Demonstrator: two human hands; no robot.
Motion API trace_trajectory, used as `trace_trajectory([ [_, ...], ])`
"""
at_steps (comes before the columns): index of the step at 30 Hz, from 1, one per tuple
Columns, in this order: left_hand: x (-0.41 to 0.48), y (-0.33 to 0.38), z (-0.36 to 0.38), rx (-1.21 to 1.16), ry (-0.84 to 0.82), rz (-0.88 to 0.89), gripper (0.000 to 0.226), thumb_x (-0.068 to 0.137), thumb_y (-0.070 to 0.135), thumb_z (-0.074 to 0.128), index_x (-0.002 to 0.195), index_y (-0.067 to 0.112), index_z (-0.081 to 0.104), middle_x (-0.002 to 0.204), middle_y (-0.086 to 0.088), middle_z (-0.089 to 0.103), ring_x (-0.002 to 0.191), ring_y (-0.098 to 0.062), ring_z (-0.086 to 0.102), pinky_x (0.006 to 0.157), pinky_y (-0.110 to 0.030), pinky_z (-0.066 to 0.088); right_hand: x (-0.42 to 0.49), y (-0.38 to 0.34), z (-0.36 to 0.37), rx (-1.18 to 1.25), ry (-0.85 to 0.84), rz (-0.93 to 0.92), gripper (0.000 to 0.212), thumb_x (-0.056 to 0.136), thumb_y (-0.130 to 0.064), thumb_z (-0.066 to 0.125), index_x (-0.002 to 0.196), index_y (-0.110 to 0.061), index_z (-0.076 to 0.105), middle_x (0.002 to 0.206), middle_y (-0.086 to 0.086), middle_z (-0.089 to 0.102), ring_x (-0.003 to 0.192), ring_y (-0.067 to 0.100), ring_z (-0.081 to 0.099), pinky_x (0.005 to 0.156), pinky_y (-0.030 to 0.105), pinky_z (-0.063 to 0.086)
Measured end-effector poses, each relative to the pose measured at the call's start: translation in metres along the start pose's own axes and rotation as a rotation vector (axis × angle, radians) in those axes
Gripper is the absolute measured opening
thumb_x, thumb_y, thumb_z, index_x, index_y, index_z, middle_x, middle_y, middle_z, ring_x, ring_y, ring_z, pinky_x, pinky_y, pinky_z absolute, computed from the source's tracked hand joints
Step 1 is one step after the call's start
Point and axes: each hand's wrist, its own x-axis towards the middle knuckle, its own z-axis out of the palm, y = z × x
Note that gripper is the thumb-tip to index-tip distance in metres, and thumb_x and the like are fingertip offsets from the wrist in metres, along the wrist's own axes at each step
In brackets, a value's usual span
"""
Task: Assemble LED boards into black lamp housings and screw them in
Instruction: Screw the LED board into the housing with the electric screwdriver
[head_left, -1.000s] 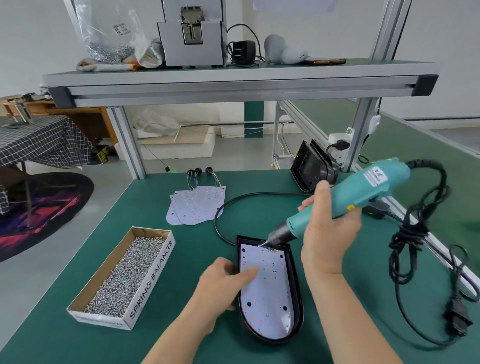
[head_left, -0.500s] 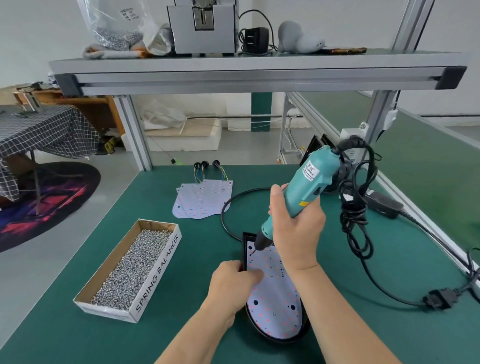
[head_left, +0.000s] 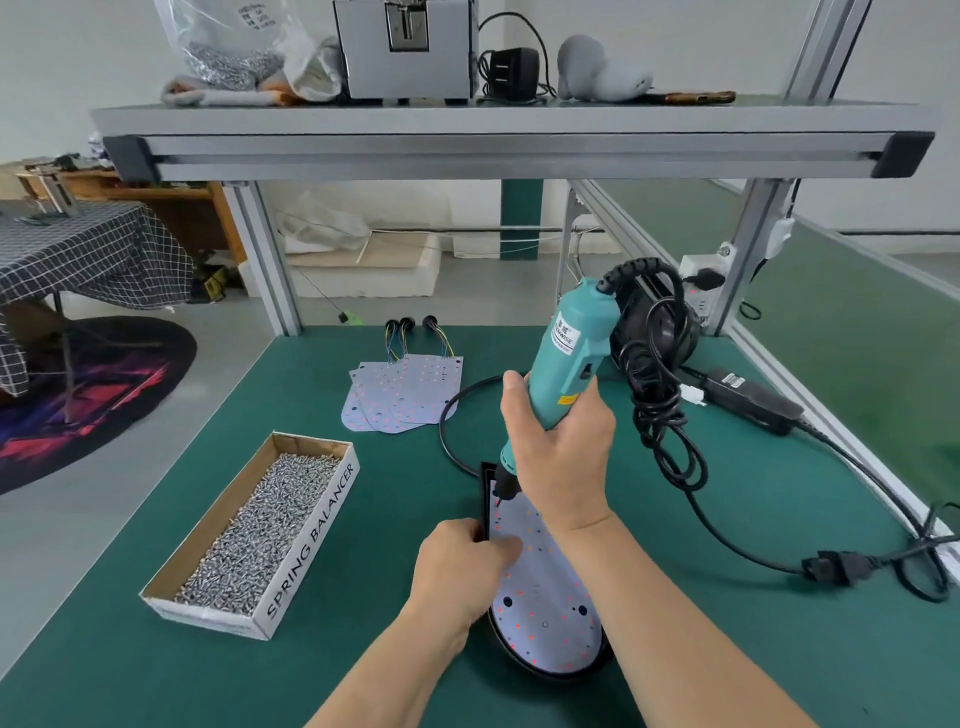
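Observation:
A black lamp housing (head_left: 550, 673) lies on the green mat in front of me, with a white LED board (head_left: 540, 613) seated inside it. My right hand (head_left: 558, 452) grips a teal electric screwdriver (head_left: 569, 358), held nearly upright with its bit on the board's far left corner. My left hand (head_left: 460, 569) rests on the housing's left edge, its fingers on the board. A cardboard box of screws (head_left: 260, 525) sits to the left. Spare LED boards (head_left: 400, 395) with wire leads lie farther back.
The screwdriver's black cable (head_left: 660, 415) hangs in loops at the right and runs to a power adapter (head_left: 748, 397) and a plug (head_left: 836, 566). More black housings (head_left: 654, 332) stand at the back right. An aluminium frame shelf (head_left: 509, 140) spans overhead.
My right hand has swung the screwdriver from a slant to nearly upright and set its bit on the board's far left corner. My left hand stayed on the housing's left edge.

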Motion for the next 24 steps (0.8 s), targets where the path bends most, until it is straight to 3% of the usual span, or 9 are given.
trace_trajectory([
  [5,-0.001,0.001,-0.001,-0.002,0.01,-0.01,0.023,0.059,0.03,0.061,0.068,0.012,0.05,0.066,-0.001,0.051,0.062,-0.02,0.041,0.063,-0.03,0.03,-0.002,0.001,0.003,0.008,-0.018,0.025,0.039,0.082,-0.045,0.063,0.073,-0.012,0.044,0.054,-0.007,0.045,0.048,0.014,0.044,0.051,0.03,0.04],
  [9,-0.002,0.003,-0.002,-0.026,-0.044,-0.026,0.027,0.06,0.031,0.062,0.079,0.011,0.062,0.075,-0.003,0.058,0.068,-0.018,0.048,0.068,-0.031,0.036,0.003,-0.005,-0.004,0.077,-0.047,0.096,0.039,0.083,-0.045,0.065,0.084,-0.007,0.055,0.065,0.006,0.06,0.061,0.027,0.06,0.063,0.047,0.052],
  [11,0.0,0.003,-0.003,-0.041,-0.064,-0.035,0.035,0.06,0.029,0.062,0.086,0.005,0.066,0.079,-0.003,0.06,0.072,-0.017,0.051,0.071,-0.032,0.039,0.012,-0.014,-0.014,0.13,0.008,0.116,0.032,0.084,-0.044,0.068,0.088,-0.013,0.059,0.071,0.009,0.064,0.067,0.03,0.063,0.069,0.049,0.055],
  [15,-0.002,0.006,-0.005,-0.075,-0.075,-0.045,0.055,0.059,0.026,0.064,0.1,-0.011,0.064,0.088,-0.012,0.072,0.076,-0.023,0.061,0.077,-0.04,0.052,0.048,-0.013,-0.055,0.111,0.201,0.193,0.024,0.083,-0.048,0.07,0.086,-0.029,0.055,0.063,-0.002,0.065,0.056,0.019,0.065,0.058,0.037,0.055],
  [19,-0.011,0.003,-0.011,-0.052,-0.046,0.011,0.049,0.062,0.027,0.064,0.096,-0.008,0.067,0.097,-0.019,0.074,0.087,-0.037,0.072,0.091,-0.053,0.053,0.066,0.026,-0.111,-0.179,0.177,0.412,0.035,0.085,-0.05,0.067,0.099,-0.023,0.049,0.083,0.006,0.068,0.072,0.027,0.069,0.075,0.052,0.059],
  [21,-0.012,-0.004,-0.011,-0.026,-0.011,0.063,0.036,0.073,0.027,0.066,0.096,-0.002,0.067,0.097,-0.016,0.074,0.09,-0.036,0.07,0.089,-0.051,0.054,0.062,0.051,-0.133,-0.307,0.132,0.564,0.041,0.089,-0.043,0.067,0.107,-0.016,0.042,0.096,0.01,0.065,0.083,0.038,0.068,0.08,0.055,0.057],
  [24,-0.015,-0.011,-0.012,-0.058,0.09,0.165,0.01,0.093,0.023,0.063,0.095,0.013,0.062,0.096,-0.008,0.071,0.089,-0.027,0.065,0.081,-0.04,0.052,0.046,0.078,-0.151,-0.407,0.104,0.723,0.045,0.092,-0.035,0.067,0.113,-0.011,0.035,0.103,0.012,0.06,0.086,0.036,0.066,0.081,0.051,0.056],
])
